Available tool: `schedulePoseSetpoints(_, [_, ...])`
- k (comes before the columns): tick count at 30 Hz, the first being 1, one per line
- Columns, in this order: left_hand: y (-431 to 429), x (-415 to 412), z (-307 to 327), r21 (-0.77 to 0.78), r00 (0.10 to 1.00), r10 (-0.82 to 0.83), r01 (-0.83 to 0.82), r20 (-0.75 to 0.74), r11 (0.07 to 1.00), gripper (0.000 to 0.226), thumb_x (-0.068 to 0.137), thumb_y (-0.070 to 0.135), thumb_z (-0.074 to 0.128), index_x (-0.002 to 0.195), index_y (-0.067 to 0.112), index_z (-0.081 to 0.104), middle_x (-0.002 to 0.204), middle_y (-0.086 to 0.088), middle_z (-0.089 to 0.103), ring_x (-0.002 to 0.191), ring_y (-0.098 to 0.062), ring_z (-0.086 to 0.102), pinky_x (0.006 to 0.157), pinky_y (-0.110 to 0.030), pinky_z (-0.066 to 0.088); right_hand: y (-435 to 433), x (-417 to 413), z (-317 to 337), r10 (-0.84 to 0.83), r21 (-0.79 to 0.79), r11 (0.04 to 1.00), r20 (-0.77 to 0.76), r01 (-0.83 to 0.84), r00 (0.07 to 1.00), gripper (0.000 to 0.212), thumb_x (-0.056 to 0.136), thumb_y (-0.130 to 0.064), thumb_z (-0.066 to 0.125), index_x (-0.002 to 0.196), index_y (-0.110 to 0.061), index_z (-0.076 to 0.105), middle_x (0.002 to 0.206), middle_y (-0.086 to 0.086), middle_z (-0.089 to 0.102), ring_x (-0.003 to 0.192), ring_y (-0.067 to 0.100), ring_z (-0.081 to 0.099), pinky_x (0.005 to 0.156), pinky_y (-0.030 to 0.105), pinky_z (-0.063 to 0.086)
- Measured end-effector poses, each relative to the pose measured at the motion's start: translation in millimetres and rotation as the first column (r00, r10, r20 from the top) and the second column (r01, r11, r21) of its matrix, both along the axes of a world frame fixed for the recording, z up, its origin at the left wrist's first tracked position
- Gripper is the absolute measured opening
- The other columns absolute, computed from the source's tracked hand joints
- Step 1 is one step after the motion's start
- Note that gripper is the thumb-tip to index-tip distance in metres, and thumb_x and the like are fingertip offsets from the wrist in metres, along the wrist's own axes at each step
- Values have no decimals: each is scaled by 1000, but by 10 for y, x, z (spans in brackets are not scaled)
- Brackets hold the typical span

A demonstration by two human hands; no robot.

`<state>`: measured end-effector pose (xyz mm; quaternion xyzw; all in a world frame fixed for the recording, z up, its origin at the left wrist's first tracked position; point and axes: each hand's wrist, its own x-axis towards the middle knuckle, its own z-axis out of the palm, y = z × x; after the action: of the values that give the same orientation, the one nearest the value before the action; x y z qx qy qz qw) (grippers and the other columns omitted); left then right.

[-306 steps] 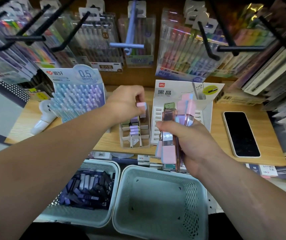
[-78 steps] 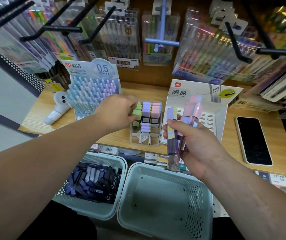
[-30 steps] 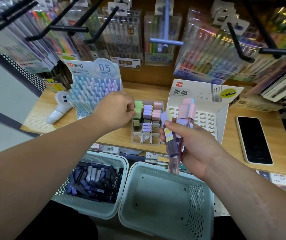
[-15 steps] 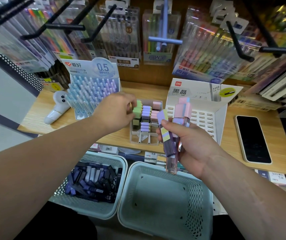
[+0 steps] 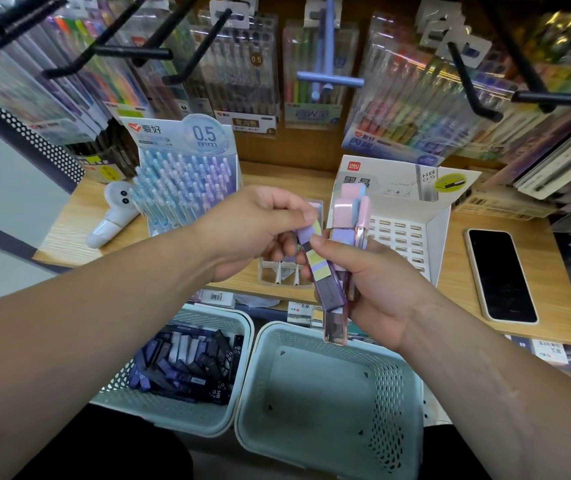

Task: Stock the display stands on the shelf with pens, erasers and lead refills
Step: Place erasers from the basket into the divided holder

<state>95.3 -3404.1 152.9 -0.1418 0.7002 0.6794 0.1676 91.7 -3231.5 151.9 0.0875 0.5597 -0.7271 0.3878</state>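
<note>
My right hand (image 5: 377,289) grips a bundle of stick erasers (image 5: 341,216) with pink, blue and purple caps, held upright over the shelf's front edge. My left hand (image 5: 252,233) pinches the top of one purple eraser stick (image 5: 322,271) with a yellow label, which still lies against the bundle. Behind both hands stands the small eraser display stand (image 5: 277,275), mostly hidden. A pen stand (image 5: 183,188) marked 0.5 mm, full of pastel pens, is at the left. The white lead refill stand (image 5: 401,230) has empty slots at the right.
Two pale green baskets sit below the shelf: the left basket (image 5: 138,400) holds dark lead refill boxes (image 5: 190,362), the right basket (image 5: 412,393) holds nothing. A phone (image 5: 500,275) lies on the wooden shelf (image 5: 69,230) at right; a white gadget (image 5: 112,216) at left. Black hooks carry pen packs above.
My left hand has left the eraser stand and come right to the bundle, where it now pinches the purple eraser. My right hand barely moved.
</note>
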Motion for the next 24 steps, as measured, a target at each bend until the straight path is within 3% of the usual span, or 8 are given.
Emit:
schedulePoseSetpoints(3, [-55, -1, 28, 118, 999, 48, -46, -14, 992, 8, 92, 3, 63, 95, 2, 70, 68, -12, 64, 49, -9, 56, 46, -18, 46, -15, 13, 14, -30, -8, 1000, 14, 30, 999, 19, 81, -27, 74, 96, -15, 75, 83, 7, 73, 65, 17, 66, 58, 26, 51])
schedulePoseSetpoints(6, [-171, -9, 76, 108, 997, 57, -51, -55, 993, 9, 90, -1, 62, 95, 0, 70, 59, -6, 65, 46, -8, 56, 45, -16, 48, -17, 3, 11, -117, 18, 993, 38, 117, 992, 17, 89, -26, 71, 103, -16, 74, 87, 8, 75, 70, 19, 67, 64, 30, 54])
schedulePoseSetpoints(9, [-307, -8, 77, -26, 995, 35, -38, -97, 999, 9, 88, -4, 65, 96, -5, 69, 62, -10, 68, 48, -11, 58, 48, -19, 51, 5, -19, -4, -210, 138, 968, -3, 208, 978, 7, 90, -24, 73, 89, -19, 68, 73, 6, 71, 63, 17, 64, 62, 31, 51])
schedulePoseSetpoints(15, [-287, 67, -107, -329, 995, -75, 49, -69, 943, 11, 82, -3, 77, 86, -4, 67, 61, -12, 67, 54, -19, 66, 54, -29, 58, 38, -31, -19, -253, 196, 947, -25, 253, 967, 8, 91, -24, 74, 89, -20, 68, 72, 6, 71, 65, 17, 62, 64, 32, 51])
schedulePoseSetpoints(20, [-229, 25, -208, -407, 988, 2, -66, -155, 911, 14, 84, 4, 78, 79, 6, 65, 67, -13, 71, 60, -19, 71, 59, -30, 57, 33, -17, -13, -237, 189, 952, -38, 240, 971, 9, 90, -25, 74, 89, -19, 67, 73, 6, 70, 66, 17, 62, 70, 36, 50])
schedulePoseSetpoints(24, [-217, -3, -288, -564, 967, -50, -102, -248, 820, 19, 86, 12, 78, 73, 16, 64, 63, -6, 72, 58, -17, 70, 58, -30, 55, 72, -24, -14, -247, 178, 952, -30, 249, 968, 9, 91, -24, 74, 92, -19, 67, 74, 6, 70, 65, 16, 62, 63, 31, 51])
